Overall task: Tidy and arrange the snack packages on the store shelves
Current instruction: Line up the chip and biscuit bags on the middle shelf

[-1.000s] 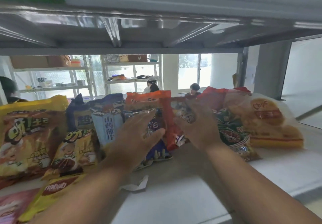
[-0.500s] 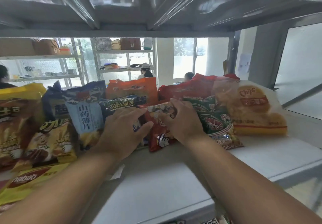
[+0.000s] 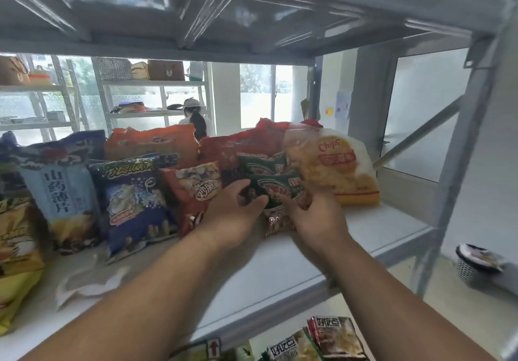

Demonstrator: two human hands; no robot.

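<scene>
Grey metal shelf (image 3: 322, 262), crinkly snack bags in a row.
Left hand (image 3: 232, 217) and right hand (image 3: 316, 217) both pinch the glossy green bag (image 3: 276, 189); red bag (image 3: 193, 192) just left, clear chips bag (image 3: 333, 164) just right.

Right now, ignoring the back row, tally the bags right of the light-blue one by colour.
dark blue bag: 1
red bag: 1
green bags: 2
clear Chips bag: 1
Total: 5
</scene>
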